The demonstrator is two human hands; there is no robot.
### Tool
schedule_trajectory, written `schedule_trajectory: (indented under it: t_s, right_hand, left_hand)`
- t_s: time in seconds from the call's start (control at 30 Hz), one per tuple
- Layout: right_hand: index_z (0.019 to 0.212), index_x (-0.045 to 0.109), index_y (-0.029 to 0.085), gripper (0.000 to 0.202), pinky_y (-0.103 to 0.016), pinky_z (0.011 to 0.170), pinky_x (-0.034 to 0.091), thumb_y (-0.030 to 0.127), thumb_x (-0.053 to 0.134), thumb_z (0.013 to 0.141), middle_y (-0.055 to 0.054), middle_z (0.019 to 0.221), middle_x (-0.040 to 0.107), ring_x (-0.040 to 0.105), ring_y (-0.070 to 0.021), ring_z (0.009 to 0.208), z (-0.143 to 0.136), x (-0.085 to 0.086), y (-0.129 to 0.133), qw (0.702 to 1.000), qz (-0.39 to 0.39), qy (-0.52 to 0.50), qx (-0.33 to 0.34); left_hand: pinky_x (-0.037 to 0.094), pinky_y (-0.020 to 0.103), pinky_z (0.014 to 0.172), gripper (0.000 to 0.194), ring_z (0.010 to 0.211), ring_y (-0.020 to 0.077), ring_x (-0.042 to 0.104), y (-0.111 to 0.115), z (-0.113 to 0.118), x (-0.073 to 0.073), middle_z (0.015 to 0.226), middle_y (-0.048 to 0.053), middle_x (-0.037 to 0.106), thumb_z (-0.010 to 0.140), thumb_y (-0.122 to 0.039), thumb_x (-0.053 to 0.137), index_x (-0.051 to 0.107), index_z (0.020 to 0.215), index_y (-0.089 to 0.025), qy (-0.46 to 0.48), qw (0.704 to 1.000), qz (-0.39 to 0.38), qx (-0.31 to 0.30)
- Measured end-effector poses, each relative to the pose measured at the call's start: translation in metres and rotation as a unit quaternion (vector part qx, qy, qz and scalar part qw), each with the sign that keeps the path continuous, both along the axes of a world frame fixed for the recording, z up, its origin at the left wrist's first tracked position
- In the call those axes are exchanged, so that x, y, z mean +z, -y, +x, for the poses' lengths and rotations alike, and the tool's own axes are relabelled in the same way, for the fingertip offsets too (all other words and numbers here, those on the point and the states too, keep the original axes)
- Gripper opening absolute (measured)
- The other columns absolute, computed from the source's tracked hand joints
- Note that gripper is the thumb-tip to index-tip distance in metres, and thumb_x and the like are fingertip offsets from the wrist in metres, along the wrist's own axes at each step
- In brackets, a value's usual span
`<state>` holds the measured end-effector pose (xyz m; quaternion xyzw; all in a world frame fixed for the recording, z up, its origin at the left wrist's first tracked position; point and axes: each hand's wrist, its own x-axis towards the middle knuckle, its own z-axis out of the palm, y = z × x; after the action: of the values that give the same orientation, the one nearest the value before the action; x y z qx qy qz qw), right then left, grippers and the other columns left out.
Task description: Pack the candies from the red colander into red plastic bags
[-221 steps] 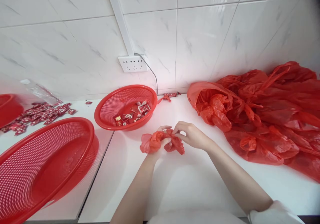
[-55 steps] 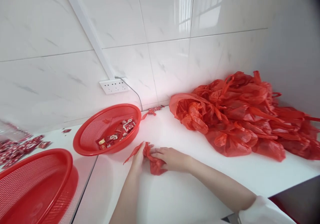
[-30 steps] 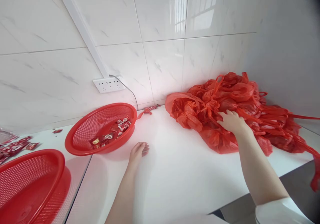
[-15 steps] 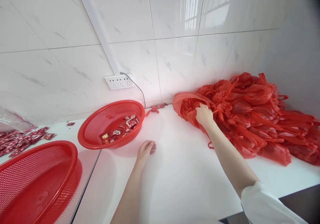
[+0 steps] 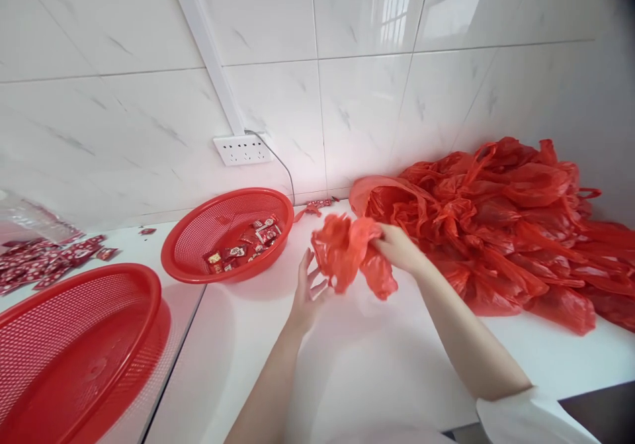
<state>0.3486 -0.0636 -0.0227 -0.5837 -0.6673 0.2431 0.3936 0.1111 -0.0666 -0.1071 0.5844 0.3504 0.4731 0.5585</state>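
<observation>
Both forearms angle inward over a white bench [image 5: 387,378], the right hand [image 5: 395,248] gripping a crumpled red plastic bag [image 5: 342,252], the left hand [image 5: 308,292] raised with fingers spread beside it; whether they touch it is unclear. Held above the bench between the hands, the bag spreads sideways from right to left, one fold drooping. A heap of red bags [image 5: 520,232] crowds the right; at left sit a packet-filled basket [image 5: 193,235] and a larger mesh basket [image 5: 84,358], nearer the camera.
</observation>
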Motion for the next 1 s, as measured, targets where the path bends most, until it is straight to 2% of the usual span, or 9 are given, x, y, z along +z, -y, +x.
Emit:
schedule_trajectory:
  t_s: [0.07, 0.17, 0.27, 0.33, 0.43, 0.53, 0.67, 0.8, 1.0]
  right_hand:
    - [0.085, 0.063, 0.018, 0.016, -0.027, 0.068, 0.046, 0.022, 0.048, 0.082, -0.002, 0.086, 0.069, 0.062, -0.0172, 0.075, -0.017, -0.002, 0.005, 0.995, -0.026, 0.022, 0.098]
    - [0.103, 0.062, 0.020, 0.024, -0.027, 0.065, 0.046, 0.029, 0.057, 0.082, 0.001, 0.077, 0.066, 0.060, -0.0156, 0.068, -0.024, 0.004, 0.003, 0.994, -0.038, -0.005, 0.102]
    - [0.110, 0.059, 0.020, 0.030, -0.027, 0.067, 0.047, 0.033, 0.057, 0.084, 0.001, 0.076, 0.064, 0.060, -0.0157, 0.069, -0.014, 0.017, -0.009, 0.993, 0.054, -0.101, -0.037]
    - [0.105, 0.059, 0.019, 0.024, -0.027, 0.068, 0.048, 0.034, 0.054, 0.086, -0.002, 0.083, 0.066, 0.061, -0.0161, 0.074, -0.009, 0.024, -0.016, 0.979, 0.107, -0.153, -0.081]
    - [0.099, 0.061, 0.019, 0.020, -0.026, 0.064, 0.046, 0.032, 0.054, 0.086, -0.001, 0.080, 0.064, 0.059, -0.0150, 0.070, -0.015, 0.025, -0.020, 0.985, 0.088, -0.143, -0.044]
    - [0.100, 0.065, 0.021, 0.020, -0.025, 0.063, 0.044, 0.030, 0.057, 0.084, 0.002, 0.072, 0.062, 0.056, -0.0137, 0.065, -0.031, 0.018, -0.015, 0.997, 0.007, -0.048, 0.055]
    - [0.111, 0.063, 0.022, 0.029, -0.024, 0.061, 0.044, 0.030, 0.060, 0.083, 0.005, 0.067, 0.056, 0.053, -0.0119, 0.061, -0.039, 0.012, -0.010, 0.990, -0.022, -0.035, 0.132]
    - [0.099, 0.063, 0.019, 0.023, -0.025, 0.063, 0.046, 0.037, 0.058, 0.086, 0.000, 0.074, 0.059, 0.056, -0.0132, 0.065, -0.028, 0.020, -0.012, 0.982, 0.102, -0.157, -0.023]
    - [0.117, 0.055, 0.017, 0.036, -0.038, 0.100, 0.042, 0.042, 0.037, 0.097, -0.015, 0.125, 0.057, 0.053, -0.0236, 0.119, -0.023, 0.023, -0.016, 0.930, 0.269, -0.084, -0.234]
  left_hand:
    - [0.051, 0.033, 0.087, 0.084, 0.117, 0.0244, 0.055, 0.003, 0.005, 0.001, 0.150, 0.009, 0.038, 0.072, -0.039, 0.075, 0.032, 0.144, -0.035, 0.024, 1.000, -0.004, -0.006]
    - [0.046, 0.022, 0.060, 0.041, 0.068, 0.0124, 0.059, -0.005, 0.000, -0.003, 0.086, 0.003, 0.065, 0.081, -0.049, 0.063, 0.062, 0.110, -0.020, 0.024, 0.995, -0.075, 0.066]
    - [0.021, 0.019, 0.040, 0.038, 0.040, 0.0059, 0.029, -0.018, -0.015, -0.008, 0.047, -0.008, 0.033, 0.083, -0.055, 0.057, 0.060, 0.078, -0.017, 0.010, 0.979, -0.151, 0.133]
    - [0.019, 0.019, 0.040, 0.039, 0.040, 0.0058, 0.027, -0.023, -0.023, -0.007, 0.048, -0.008, 0.031, 0.082, -0.056, 0.058, 0.059, 0.077, -0.017, 0.004, 0.975, -0.153, 0.162]
    - [0.040, 0.020, 0.052, 0.051, 0.066, 0.0118, 0.057, -0.019, -0.024, 0.000, 0.086, 0.004, 0.063, 0.081, -0.063, 0.054, 0.062, 0.108, -0.020, 0.048, 0.984, -0.112, 0.133]
    - [0.051, 0.030, 0.078, 0.083, 0.110, 0.0231, 0.059, -0.009, -0.015, 0.007, 0.140, 0.008, 0.049, 0.072, -0.060, 0.067, 0.035, 0.144, -0.035, 0.089, 0.993, -0.072, 0.034]
    - [0.051, 0.029, 0.076, 0.063, 0.098, 0.0231, 0.064, -0.006, -0.008, 0.003, 0.114, 0.007, 0.067, 0.069, -0.043, 0.075, 0.057, 0.127, -0.025, 0.031, 0.994, -0.096, 0.044]
    - [0.046, 0.027, 0.060, 0.033, 0.066, 0.0174, 0.061, -0.016, -0.013, -0.006, 0.069, 0.003, 0.067, 0.068, -0.042, 0.072, 0.069, 0.085, -0.014, -0.022, 0.976, -0.170, 0.132]
    - [0.051, 0.034, 0.069, 0.038, 0.075, 0.0231, 0.066, -0.027, -0.017, -0.009, 0.076, 0.009, 0.071, 0.064, -0.045, 0.075, 0.069, 0.081, -0.011, -0.045, 0.960, -0.198, 0.191]
